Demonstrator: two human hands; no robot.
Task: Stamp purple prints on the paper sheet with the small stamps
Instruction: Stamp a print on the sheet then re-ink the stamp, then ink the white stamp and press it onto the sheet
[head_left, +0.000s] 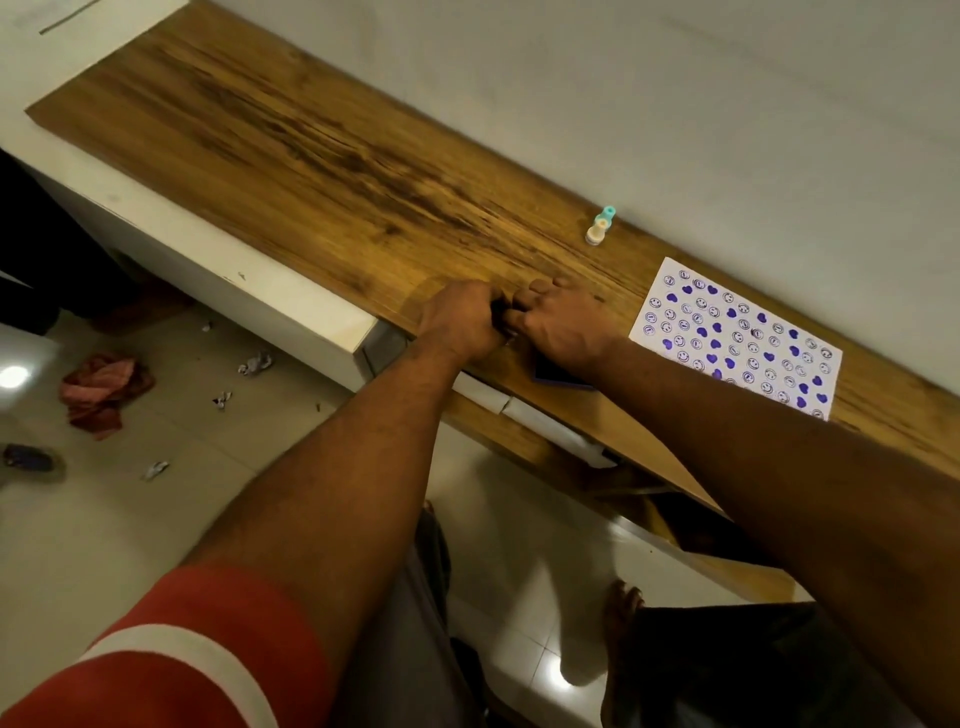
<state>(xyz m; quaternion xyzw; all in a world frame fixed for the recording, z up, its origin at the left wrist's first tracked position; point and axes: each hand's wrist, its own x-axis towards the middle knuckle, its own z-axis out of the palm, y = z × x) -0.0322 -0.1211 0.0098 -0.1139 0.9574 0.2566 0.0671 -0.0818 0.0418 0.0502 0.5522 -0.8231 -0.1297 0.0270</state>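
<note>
Paper: white sheet crowded with purple prints (737, 338) lies right of my hands on wooden tabletop (311, 156), right hand (563, 325) nearer. Left hand (460, 322) fisted; grip contents of either, cannot tell.

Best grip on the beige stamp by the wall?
Pinch the beige stamp at its narrow waist below the cap, coming from above on the table-edge side. It stands upright, and the teal stamp sits right behind it against the wall.

A single head-worn wide-angle camera looks forward and steeply down along both forearms onto a wooden counter (291, 150) set against a wall. The counter runs diagonally through the frame, with floor (119, 519) showing below and left.
</note>
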